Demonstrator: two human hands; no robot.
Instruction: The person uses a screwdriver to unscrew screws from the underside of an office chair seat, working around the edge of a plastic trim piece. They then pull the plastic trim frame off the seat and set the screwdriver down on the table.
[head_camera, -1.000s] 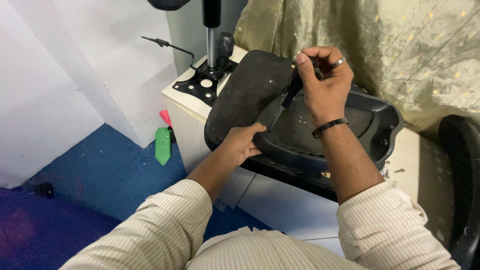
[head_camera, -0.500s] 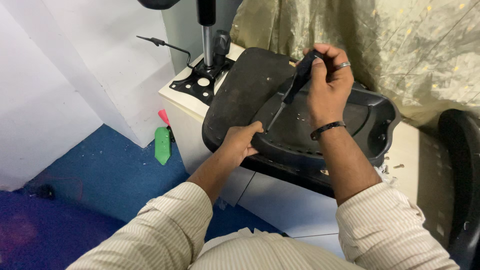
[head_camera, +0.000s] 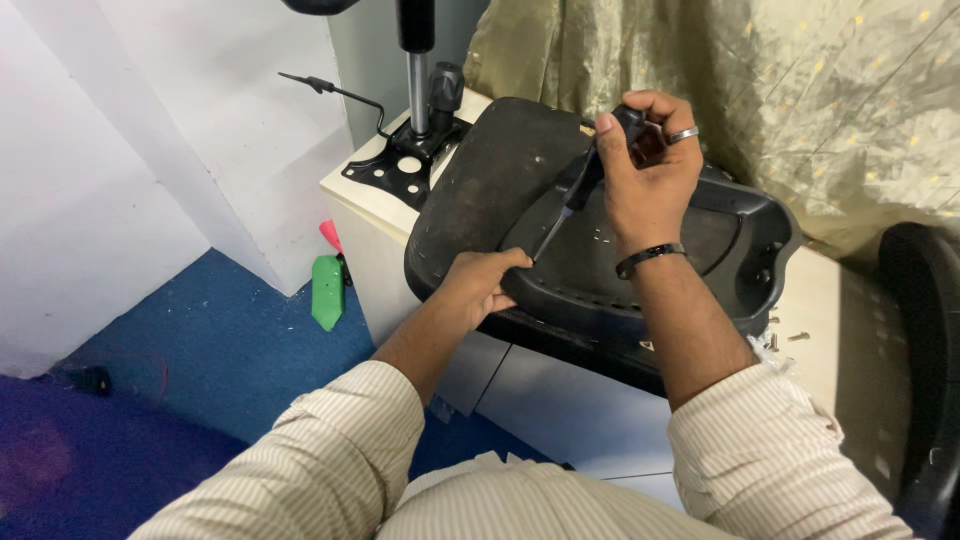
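A black chair seat (head_camera: 520, 180) lies upside down on a white cabinet (head_camera: 370, 200), its plastic shell facing up. My right hand (head_camera: 645, 185) grips the black handle of a screwdriver (head_camera: 585, 185), whose shaft slants down and left toward the seat's near edge. My left hand (head_camera: 480, 285) grips that near edge of the seat, right by the screwdriver's tip. A ring and a dark wristband show on my right hand and wrist.
A black metal chair mechanism plate (head_camera: 400, 160) with a gas cylinder (head_camera: 418, 70) and lever stands at the cabinet's far left. Loose screws (head_camera: 790, 338) lie on the right. A green and pink tool (head_camera: 327, 285) rests on the blue floor. Gold cloth (head_camera: 780, 90) hangs behind; another black chair (head_camera: 925, 340) stands at right.
My right hand has shifted slightly on the screwdriver handle, turning it; the shaft stays angled toward my left hand. The view moved a little closer.
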